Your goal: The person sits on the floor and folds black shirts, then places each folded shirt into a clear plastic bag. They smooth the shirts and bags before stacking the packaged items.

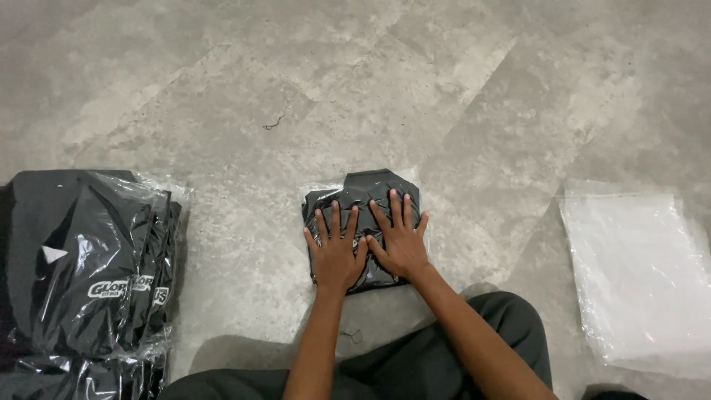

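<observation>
Bagged black garment [361, 194]: we pressed it flat on the grey floor [385, 81], left hand [335, 255] and right hand [401, 243] open, fingers spread; sealing the bag seemed due next.

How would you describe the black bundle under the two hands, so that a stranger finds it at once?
On the grey stone floor, look in the middle, just ahead of the seated person's knees. There lies a small folded black garment in a clear bag, with the left hand and right hand pressed flat on it. Unlike the pile of bagged garments at left, it lies alone.
</observation>
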